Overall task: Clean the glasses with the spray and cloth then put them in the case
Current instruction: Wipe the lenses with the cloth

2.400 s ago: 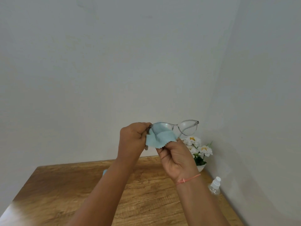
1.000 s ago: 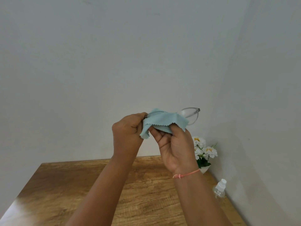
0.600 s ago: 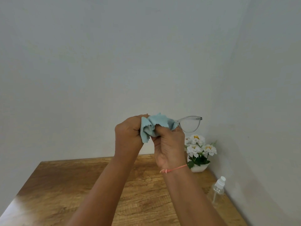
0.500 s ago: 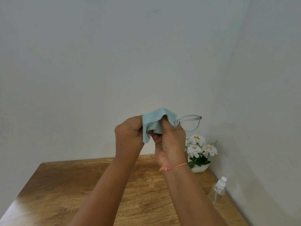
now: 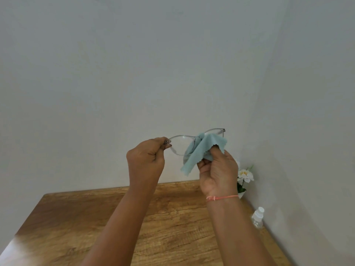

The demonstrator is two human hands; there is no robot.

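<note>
Two hands [image 5: 146, 158] [image 5: 218, 174] hold one glasses [image 5: 180, 144] (cloth-draped, seemingly).

right lens of glasses [image 5: 179, 144] behind cloth [image 5: 199, 152], flowers [image 5: 245, 176] partly hidden

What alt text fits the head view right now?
Two bare hands hold clear-framed glasses up before a white wall: the left hand pinches one end, the right hand wipes the other lens with a light-blue cloth. Below, a wooden table holds a spray bottle.
</note>
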